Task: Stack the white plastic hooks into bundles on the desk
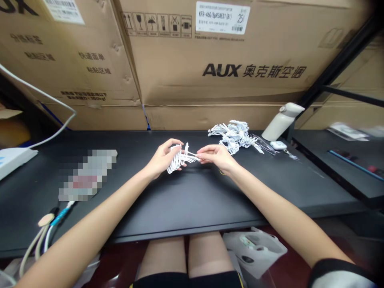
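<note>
A bundle of white twist ties or thin cord (179,159), folded in many loops, is held between the thumb and fingers of my left hand (164,158) above the black table. My right hand (216,157) pinches the strand ends at the bundle's right side, its fingertips pressed together. The strands between the two hands look stretched out. Beyond my right hand lies a loose heap of similar white bundles (235,136). What exactly the strands are made of is too small to tell.
A pale bottle (282,122) leans at the back right, near a white earphone case (278,145). At left lie a blurred-out phone-like object (90,174) with a cable and a white power strip (15,160). Large cardboard boxes (180,88) stand behind the black table (192,200).
</note>
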The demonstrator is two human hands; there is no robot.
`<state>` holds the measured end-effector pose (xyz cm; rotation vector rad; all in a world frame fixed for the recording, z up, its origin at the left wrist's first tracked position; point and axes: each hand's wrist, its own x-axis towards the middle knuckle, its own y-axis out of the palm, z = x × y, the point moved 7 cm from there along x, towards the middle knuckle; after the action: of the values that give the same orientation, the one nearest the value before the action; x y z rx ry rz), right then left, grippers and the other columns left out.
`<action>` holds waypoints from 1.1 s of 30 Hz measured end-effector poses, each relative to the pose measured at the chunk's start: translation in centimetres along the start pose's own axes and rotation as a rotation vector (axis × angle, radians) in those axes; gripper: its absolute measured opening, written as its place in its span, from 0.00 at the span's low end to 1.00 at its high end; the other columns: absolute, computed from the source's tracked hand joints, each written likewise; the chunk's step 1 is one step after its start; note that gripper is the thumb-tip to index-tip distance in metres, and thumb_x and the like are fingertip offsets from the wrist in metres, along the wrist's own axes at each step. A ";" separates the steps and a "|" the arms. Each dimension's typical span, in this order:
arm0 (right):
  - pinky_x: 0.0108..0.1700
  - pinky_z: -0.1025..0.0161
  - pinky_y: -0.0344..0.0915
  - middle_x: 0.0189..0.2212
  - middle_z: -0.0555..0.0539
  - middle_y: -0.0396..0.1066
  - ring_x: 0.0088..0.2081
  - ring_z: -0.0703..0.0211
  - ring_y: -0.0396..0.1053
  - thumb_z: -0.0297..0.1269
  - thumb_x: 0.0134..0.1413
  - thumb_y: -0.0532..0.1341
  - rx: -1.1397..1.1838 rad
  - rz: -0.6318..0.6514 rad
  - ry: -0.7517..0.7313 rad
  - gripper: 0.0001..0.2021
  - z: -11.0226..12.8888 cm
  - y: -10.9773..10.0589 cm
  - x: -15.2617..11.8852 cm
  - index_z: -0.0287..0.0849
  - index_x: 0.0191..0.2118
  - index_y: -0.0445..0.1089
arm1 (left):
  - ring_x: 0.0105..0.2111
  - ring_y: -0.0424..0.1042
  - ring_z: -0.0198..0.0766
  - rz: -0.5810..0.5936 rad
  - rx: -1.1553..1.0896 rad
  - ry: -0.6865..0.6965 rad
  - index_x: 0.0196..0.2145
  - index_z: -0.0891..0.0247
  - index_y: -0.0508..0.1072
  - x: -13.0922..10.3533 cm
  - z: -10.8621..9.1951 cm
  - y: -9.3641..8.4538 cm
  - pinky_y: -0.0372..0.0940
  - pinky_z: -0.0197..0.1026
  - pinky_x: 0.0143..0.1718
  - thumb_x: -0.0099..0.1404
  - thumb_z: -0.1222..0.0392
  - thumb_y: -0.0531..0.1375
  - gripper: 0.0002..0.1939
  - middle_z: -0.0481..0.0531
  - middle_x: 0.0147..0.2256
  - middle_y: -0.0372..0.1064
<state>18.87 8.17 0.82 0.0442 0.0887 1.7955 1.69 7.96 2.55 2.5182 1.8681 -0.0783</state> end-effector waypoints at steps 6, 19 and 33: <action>0.32 0.63 0.70 0.23 0.46 0.75 0.26 0.61 0.73 0.38 0.38 0.70 -0.120 0.050 -0.076 0.12 1.0 0.9 -0.5 0.36 0.31 0.76 | 0.20 0.73 0.37 -0.021 -0.035 0.016 0.43 0.61 0.65 -0.2 -0.4 -0.2 0.71 0.41 0.18 0.62 0.55 0.58 0.13 0.53 0.33 0.73; 0.31 0.64 0.67 0.32 0.46 0.76 0.27 0.64 0.68 0.41 0.47 0.65 -0.187 0.237 -0.141 0.14 1.8 2.9 -1.2 0.37 0.37 0.77 | 0.23 0.75 0.39 0.092 0.017 0.079 0.45 0.63 0.67 -0.5 -0.4 1.3 0.70 0.38 0.21 0.62 0.53 0.59 0.16 0.53 0.33 0.74; 0.42 0.57 0.70 0.31 0.45 0.76 0.33 0.56 0.74 0.43 0.44 0.68 -0.110 0.124 -0.272 0.14 1.0 4.0 -2.1 0.37 0.35 0.74 | 0.24 0.75 0.37 0.143 0.065 0.104 0.48 0.62 0.65 -0.6 0.3 2.0 0.72 0.38 0.24 0.64 0.49 0.56 0.19 0.49 0.28 0.72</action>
<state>15.57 5.30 2.14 0.2186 -0.2113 1.8986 3.45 6.76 2.24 2.7417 1.7403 -0.0072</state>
